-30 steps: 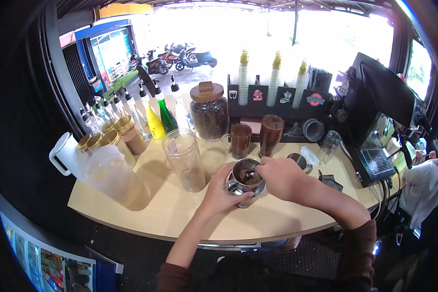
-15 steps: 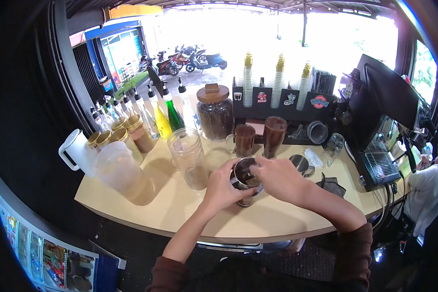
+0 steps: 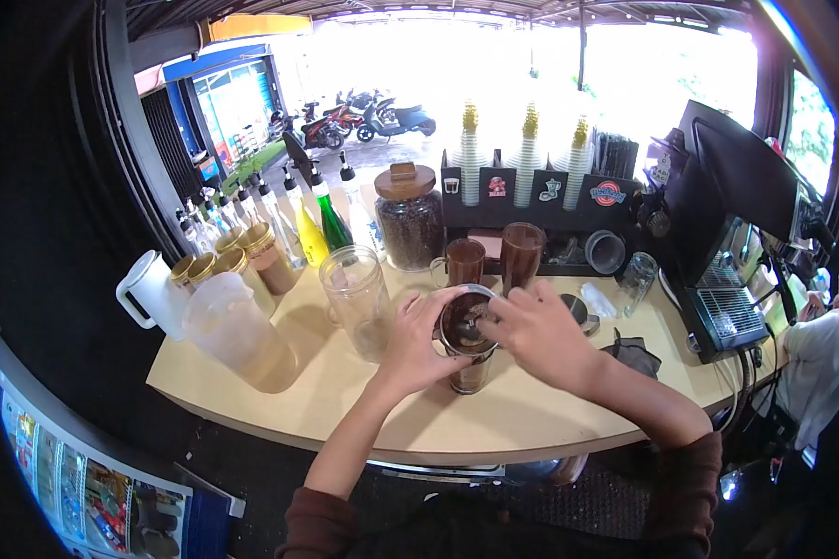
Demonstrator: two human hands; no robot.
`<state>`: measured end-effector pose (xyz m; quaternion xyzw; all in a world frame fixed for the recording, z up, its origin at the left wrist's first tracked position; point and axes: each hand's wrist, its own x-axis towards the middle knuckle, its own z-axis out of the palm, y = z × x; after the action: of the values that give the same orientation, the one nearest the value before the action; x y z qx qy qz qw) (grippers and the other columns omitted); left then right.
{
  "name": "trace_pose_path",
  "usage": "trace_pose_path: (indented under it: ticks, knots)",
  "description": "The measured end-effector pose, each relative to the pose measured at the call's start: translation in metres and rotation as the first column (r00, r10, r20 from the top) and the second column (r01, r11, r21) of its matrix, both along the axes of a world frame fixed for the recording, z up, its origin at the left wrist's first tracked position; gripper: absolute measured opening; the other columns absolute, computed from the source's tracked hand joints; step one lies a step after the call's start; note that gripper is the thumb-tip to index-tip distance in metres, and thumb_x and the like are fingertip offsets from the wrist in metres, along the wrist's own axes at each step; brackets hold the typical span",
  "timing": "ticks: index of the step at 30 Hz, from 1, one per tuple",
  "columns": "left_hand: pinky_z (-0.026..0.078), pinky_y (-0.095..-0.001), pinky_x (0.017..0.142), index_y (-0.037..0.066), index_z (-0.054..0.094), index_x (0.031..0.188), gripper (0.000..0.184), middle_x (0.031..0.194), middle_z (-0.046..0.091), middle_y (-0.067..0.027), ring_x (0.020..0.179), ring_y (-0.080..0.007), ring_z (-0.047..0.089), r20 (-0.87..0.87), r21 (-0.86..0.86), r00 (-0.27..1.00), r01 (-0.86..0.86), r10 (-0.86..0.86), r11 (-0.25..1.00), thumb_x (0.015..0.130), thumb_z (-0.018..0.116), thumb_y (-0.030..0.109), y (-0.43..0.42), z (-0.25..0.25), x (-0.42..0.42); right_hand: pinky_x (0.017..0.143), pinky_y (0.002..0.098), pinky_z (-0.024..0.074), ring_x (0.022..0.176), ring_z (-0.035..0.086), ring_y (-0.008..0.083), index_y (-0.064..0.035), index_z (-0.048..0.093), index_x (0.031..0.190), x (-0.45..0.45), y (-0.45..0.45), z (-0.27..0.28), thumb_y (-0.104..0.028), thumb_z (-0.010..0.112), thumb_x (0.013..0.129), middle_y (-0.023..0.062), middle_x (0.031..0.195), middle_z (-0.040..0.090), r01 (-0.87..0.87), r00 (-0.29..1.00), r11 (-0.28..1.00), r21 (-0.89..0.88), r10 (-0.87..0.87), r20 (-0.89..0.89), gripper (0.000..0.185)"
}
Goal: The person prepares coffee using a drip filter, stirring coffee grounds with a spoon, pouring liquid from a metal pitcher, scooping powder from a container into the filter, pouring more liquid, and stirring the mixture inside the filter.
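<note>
My left hand (image 3: 412,343) is wrapped round a metal cup (image 3: 450,317), which is tilted so that its dark inside faces me. Some dark brown stuff shows inside. Fingers of my right hand (image 3: 550,337) are pinched at the cup's mouth on what looks like a spoon (image 3: 469,330), its bowl down in the cup and its handle mostly hidden. Directly under the cup stands a glass (image 3: 473,376), its upper part covered by the cup. Beyond my hands are a glass mug (image 3: 464,263) and a tall glass (image 3: 522,253), both filled with brown drink.
On my left stand a clear jar (image 3: 354,298), a cloudy pitcher (image 3: 228,326), a white jug (image 3: 149,296) and several pump bottles (image 3: 331,219). A wooden-lidded jar (image 3: 410,224) and a cup rack (image 3: 541,200) line the back. A dark machine (image 3: 718,307) and a dark cloth (image 3: 634,352) are on my right.
The metal cup has tilted further toward me and shifted slightly left, showing more of its inside. My right hand has moved a little to the right and lower.
</note>
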<state>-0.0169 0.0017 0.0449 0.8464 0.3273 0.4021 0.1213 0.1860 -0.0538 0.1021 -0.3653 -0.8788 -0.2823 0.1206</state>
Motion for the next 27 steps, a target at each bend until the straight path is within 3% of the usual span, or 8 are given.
trace_pose_path:
  ticks: [5, 7, 10, 13, 20, 23, 25, 27]
  knots:
    - [0.025, -0.0521, 0.109, 0.015, 0.044, 0.133, 0.085, 0.129, 0.055, -0.0068, 0.120, -0.0266, 0.052, -0.010, -0.008, 0.998, 0.056, -0.056, 0.998, 0.057, 0.081, 0.020, 0.003, -0.005, 0.001, 0.076, 0.0354, 0.0363, 0.088, 0.050, 0.0170, -0.0096, 0.065, 0.093, 0.006, -0.002, -0.005, -0.013, 0.059, 0.074, 0.0013, 0.093, 0.050, 0.010, 0.999, 0.998, 0.061, -0.013, 0.050, 0.020]
    - [0.028, -0.0502, 0.109, 0.014, 0.045, 0.131, 0.083, 0.130, 0.052, -0.0089, 0.121, -0.0292, 0.049, 0.027, -0.111, 0.997, 0.075, -0.073, 0.991, 0.056, 0.080, 0.015, 0.001, -0.003, 0.002, 0.074, 0.0353, 0.0362, 0.087, 0.050, 0.0169, -0.0092, 0.064, 0.093, 0.007, -0.002, -0.006, -0.013, 0.059, 0.074, 0.0013, 0.091, 0.050, -0.053, 0.998, 0.999, 0.003, 0.053, 0.022, 0.020]
    - [0.032, -0.0455, 0.107, 0.012, 0.046, 0.129, 0.082, 0.129, 0.049, -0.0107, 0.122, -0.0318, 0.045, 0.114, -0.101, 0.985, 0.142, -0.131, 0.985, 0.055, 0.080, 0.010, 0.004, -0.007, 0.002, 0.073, 0.0355, 0.0359, 0.087, 0.050, 0.0166, -0.0081, 0.064, 0.095, 0.003, -0.002, -0.013, -0.013, 0.060, 0.074, 0.0014, 0.090, 0.050, -0.042, 0.999, 0.998, 0.039, 0.042, 0.003, 0.023]
    - [0.036, -0.0412, 0.105, 0.011, 0.046, 0.128, 0.082, 0.126, 0.047, -0.0118, 0.122, -0.0330, 0.043, 0.133, -0.127, 0.985, 0.130, -0.113, 0.983, 0.053, 0.080, 0.008, 0.002, -0.009, 0.002, 0.070, 0.0354, 0.0356, 0.087, 0.050, 0.0161, -0.0072, 0.064, 0.099, -0.001, -0.002, -0.014, -0.013, 0.060, 0.073, 0.0014, 0.091, 0.050, 0.011, 1.000, 0.997, 0.078, -0.009, -0.030, 0.026]
    - [0.039, -0.0417, 0.102, 0.011, 0.045, 0.128, 0.084, 0.124, 0.047, -0.0117, 0.120, -0.0330, 0.044, 0.122, -0.104, 0.990, 0.090, -0.077, 0.991, 0.053, 0.082, 0.009, -0.001, -0.013, 0.003, 0.070, 0.0338, 0.0372, 0.088, 0.050, 0.0163, -0.0067, 0.063, 0.088, -0.009, -0.003, -0.021, -0.017, 0.060, 0.072, 0.0023, 0.090, 0.051, -0.007, 0.998, 0.993, 0.121, 0.014, -0.059, 0.019]
    - [0.033, -0.0446, 0.107, 0.012, 0.043, 0.129, 0.085, 0.126, 0.048, -0.0100, 0.122, -0.0315, 0.044, 0.207, -0.169, 0.975, 0.114, -0.078, 0.979, 0.054, 0.082, 0.011, 0.002, -0.015, 0.002, 0.071, 0.0340, 0.0371, 0.088, 0.050, 0.0158, -0.0075, 0.062, 0.087, -0.009, -0.007, -0.022, -0.017, 0.059, 0.073, 0.0024, 0.089, 0.050, -0.039, 0.999, 0.992, 0.118, 0.041, -0.015, 0.017]
    - [0.025, -0.0482, 0.112, 0.013, 0.042, 0.130, 0.085, 0.129, 0.048, -0.0080, 0.124, -0.0288, 0.044, 0.112, -0.116, 0.988, 0.118, -0.105, 0.986, 0.055, 0.083, 0.014, 0.003, -0.014, -0.003, 0.070, 0.0350, 0.0360, 0.086, 0.050, 0.0167, -0.0041, 0.062, 0.102, -0.004, -0.006, -0.020, -0.014, 0.058, 0.074, 0.0021, 0.091, 0.051, -0.003, 0.998, 0.994, 0.105, 0.010, -0.067, 0.030]
    - [0.021, -0.0495, 0.113, 0.013, 0.042, 0.130, 0.085, 0.130, 0.048, -0.0075, 0.125, -0.0278, 0.045, 0.082, -0.109, 0.990, 0.121, -0.112, 0.987, 0.055, 0.082, 0.015, 0.002, -0.008, -0.004, 0.070, 0.0351, 0.0358, 0.086, 0.050, 0.0165, -0.0039, 0.062, 0.101, -0.003, -0.009, -0.019, -0.015, 0.058, 0.074, 0.0020, 0.092, 0.051, -0.033, 0.999, 0.995, 0.090, 0.034, -0.015, 0.030]
